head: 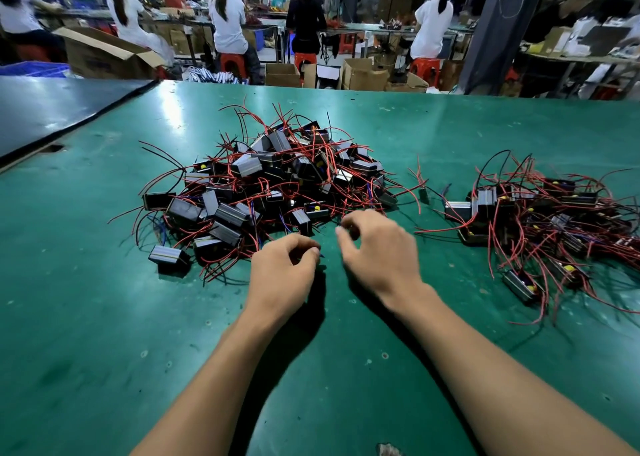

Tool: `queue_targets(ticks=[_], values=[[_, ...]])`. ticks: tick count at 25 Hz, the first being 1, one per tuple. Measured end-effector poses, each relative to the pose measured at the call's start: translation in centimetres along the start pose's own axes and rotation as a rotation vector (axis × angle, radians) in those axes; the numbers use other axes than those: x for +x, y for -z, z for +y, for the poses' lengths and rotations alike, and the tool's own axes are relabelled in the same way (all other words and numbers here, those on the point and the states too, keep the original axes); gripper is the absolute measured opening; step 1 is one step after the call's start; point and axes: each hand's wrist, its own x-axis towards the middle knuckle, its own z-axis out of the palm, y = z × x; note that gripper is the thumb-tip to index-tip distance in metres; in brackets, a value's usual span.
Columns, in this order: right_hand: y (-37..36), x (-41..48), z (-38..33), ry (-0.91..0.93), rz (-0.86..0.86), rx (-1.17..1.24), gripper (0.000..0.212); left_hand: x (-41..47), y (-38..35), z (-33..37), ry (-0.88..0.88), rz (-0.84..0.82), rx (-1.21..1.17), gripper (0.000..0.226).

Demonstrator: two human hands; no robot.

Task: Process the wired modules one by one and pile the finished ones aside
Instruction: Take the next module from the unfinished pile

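Observation:
A big pile of black wired modules with red and black leads lies at the table's centre. A second, flatter pile of modules is spread out at the right. My left hand hovers just in front of the big pile with its fingers curled, and a thin dark wire end sticks out at its fingertips. My right hand is beside it, closer to the pile's front edge. Its thumb and fingers are loosely curled, with nothing visible between them.
The work surface is a green table mat, with a darker table butting against it at the far left. One stray module lies between the two piles. Beyond the far edge, people sit on red stools among cardboard boxes.

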Motion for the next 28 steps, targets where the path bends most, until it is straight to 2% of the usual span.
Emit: queue_targets(ticks=[2, 6, 9, 13, 18, 21, 25, 28], values=[[-2.0, 0.0, -1.1, -0.005, -0.121, 0.035, 0.035, 0.3, 0.0, -0.3, 0.039, 0.046, -0.056, 0.01], [-4.1, 2.3, -3.1, -0.141, -0.19, 0.085, 0.052, 0.4, 0.0, -0.5, 0.078, 0.142, -0.127, 0.018], [-4.9, 3.0, -4.1, -0.236, -0.227, 0.075, 0.046, 0.6, 0.0, -0.3, 0.139, 0.186, -0.207, 0.018], [-3.7, 3.4, -3.7, -0.414, -0.232, 0.226, 0.027, 0.9, 0.4, 0.0, 0.215, 0.194, -0.389, 0.012], [-0.9, 2.9, -2.1, -0.486, -0.291, 0.349, 0.032, 1.2, 0.9, 0.0, 0.232, 0.229, -0.431, 0.012], [1.6, 2.4, -1.0, -0.534, -0.46, 0.431, 0.038, 1.1, 1.0, -0.1, 0.251, 0.21, -0.374, 0.01], [5.1, 1.2, 0.7, -0.636, -0.79, 0.761, 0.027, 0.8, 1.1, 0.1, 0.239, 0.115, -0.314, 0.005], [6.3, 0.1, 1.1, -0.549, -1.002, 0.824, 0.024, 0.2, 1.0, 0.7, 0.178, 0.035, -0.214, 0.014]])
